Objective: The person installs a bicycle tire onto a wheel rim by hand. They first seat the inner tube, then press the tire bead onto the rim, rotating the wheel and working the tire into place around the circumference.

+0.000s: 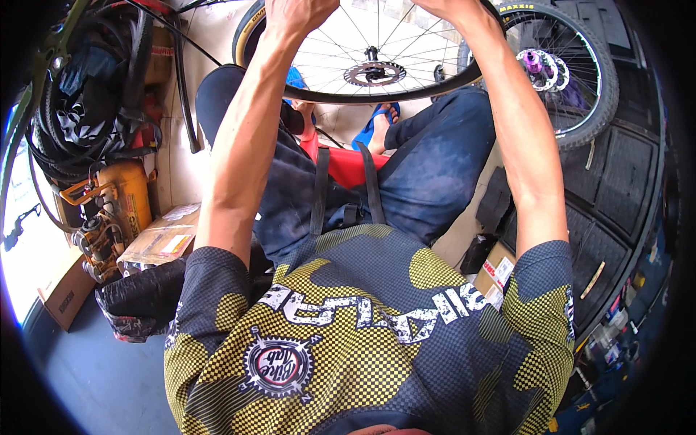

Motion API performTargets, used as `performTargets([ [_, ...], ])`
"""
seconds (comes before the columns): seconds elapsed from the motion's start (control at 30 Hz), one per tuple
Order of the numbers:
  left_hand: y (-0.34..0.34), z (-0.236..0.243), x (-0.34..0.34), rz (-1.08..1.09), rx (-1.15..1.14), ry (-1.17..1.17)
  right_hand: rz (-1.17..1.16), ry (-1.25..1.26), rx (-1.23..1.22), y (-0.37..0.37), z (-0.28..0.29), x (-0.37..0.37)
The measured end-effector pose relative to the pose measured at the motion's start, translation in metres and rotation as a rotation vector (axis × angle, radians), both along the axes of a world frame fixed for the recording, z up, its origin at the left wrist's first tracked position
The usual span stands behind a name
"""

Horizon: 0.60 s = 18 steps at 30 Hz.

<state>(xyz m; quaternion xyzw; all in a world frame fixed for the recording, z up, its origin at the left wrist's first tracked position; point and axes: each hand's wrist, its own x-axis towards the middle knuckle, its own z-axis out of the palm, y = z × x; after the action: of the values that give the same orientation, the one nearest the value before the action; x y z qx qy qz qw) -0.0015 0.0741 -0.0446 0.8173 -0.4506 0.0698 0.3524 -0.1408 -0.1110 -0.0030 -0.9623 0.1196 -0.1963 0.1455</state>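
A bicycle wheel (391, 95) with a black rim, thin spokes and a disc rotor (375, 73) at its hub stands upright between my knees. Part of a tan-walled tyre (249, 40) shows at its left side. My left hand (301, 11) reaches over the wheel at the top edge of the head view. To the right, my right hand (451, 6) is at the same height, mostly cut off. The fingers of both hands lie outside the picture, so their grip on the wheel is hidden.
Another wheel with a knobbly tyre (607, 94) leans at the right, beside black panels (616, 174). On the left are a yellow machine (125, 199), a cardboard box (163, 235) and hanging black tyres (43, 148). A red seat (344, 168) shows between my legs.
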Motion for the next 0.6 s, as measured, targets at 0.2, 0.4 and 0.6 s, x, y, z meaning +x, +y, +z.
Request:
performTargets([
  [0.2, -0.008, -0.003, 0.001, 0.025, -0.109, 0.042, -0.1, -0.065, -0.046, 0.012, -0.002, 0.003],
  [0.4, -0.008, 0.005, 0.001, 0.085, -0.048, 0.259, -0.157, -0.051, -0.023, 0.022, 0.005, 0.009],
  [0.6, -0.003, -0.004, 0.003, -0.018, -0.078, 0.134, -0.1, -0.06, 0.037, 0.014, 0.001, 0.001],
])
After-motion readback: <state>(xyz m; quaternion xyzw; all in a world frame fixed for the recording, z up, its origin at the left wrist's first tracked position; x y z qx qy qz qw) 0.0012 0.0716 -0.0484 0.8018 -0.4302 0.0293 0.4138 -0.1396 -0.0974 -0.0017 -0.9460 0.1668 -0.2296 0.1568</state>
